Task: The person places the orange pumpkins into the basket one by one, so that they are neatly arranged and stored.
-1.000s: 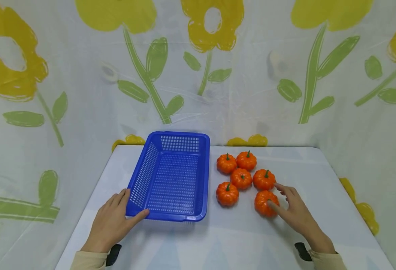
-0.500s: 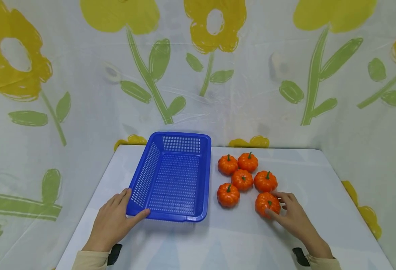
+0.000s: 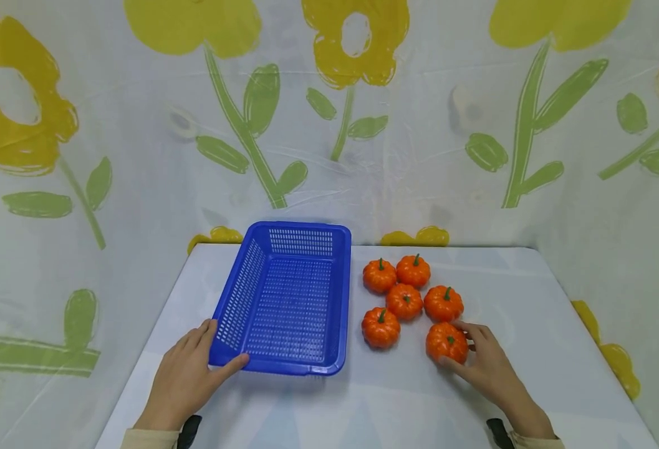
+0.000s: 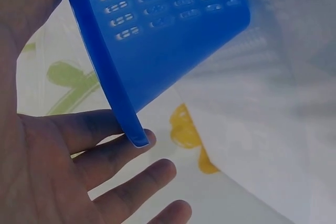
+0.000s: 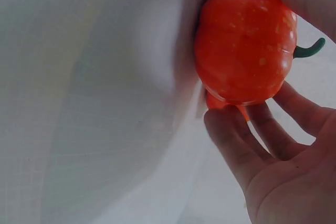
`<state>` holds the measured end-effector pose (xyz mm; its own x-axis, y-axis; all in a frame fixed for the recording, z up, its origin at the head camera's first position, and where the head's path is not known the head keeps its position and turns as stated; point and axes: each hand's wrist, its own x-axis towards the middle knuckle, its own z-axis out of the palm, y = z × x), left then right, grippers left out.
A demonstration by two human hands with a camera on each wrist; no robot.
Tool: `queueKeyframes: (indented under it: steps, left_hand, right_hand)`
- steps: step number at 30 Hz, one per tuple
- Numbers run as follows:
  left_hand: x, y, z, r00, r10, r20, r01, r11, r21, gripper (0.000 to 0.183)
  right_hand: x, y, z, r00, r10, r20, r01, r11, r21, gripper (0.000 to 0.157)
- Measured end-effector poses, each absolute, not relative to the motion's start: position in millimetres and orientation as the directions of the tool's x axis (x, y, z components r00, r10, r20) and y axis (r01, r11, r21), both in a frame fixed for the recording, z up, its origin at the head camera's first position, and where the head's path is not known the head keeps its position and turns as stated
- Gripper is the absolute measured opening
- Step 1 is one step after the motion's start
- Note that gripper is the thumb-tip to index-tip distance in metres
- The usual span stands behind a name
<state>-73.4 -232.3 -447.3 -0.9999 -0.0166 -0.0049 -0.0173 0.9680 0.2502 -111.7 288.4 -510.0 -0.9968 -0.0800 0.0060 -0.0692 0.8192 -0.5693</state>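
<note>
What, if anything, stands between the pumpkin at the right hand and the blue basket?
Another pumpkin sits on the table between the gripped pumpkin and the blue basket, whose raised right rim also stands in the way.

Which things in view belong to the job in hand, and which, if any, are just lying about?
Part of the job:
frontmost orange pumpkin, held in the right grip
blue basket, its corner touched by the left grip
five other pumpkins, probably

Apparently just surroundings:
white table
flowered cloth behind
</note>
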Motion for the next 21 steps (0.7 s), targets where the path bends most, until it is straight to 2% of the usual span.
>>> queueKeyframes:
  steps: [9, 16, 21]
  left_hand:
    - [-75.4, -232.1, -450.0, -1.000, -0.004, 0.026, 0.003, 0.962, 0.271, 0.112]
    - [-74.5, -231.3, -451.7, -0.999, -0.033, -0.002, -0.032, 0.955, 0.293, 0.115]
    - [-72.7, -232.1, -453.2, -0.999, -0.053, 0.000, -0.051, 0.955, 0.292, 0.115]
  right_hand:
    - [-111.6, 292.0, -510.4, -0.997, -0.071, 0.036, -0.079, 0.796, -0.600, 0.085]
    - [-109.1, 294.7, -502.8, -0.994, -0.072, 0.079, -0.105, 0.779, -0.618, 0.084]
    - [-107.6, 283.2, -489.7, -0.980, -0.092, 0.174, -0.183, 0.752, -0.633, 0.079]
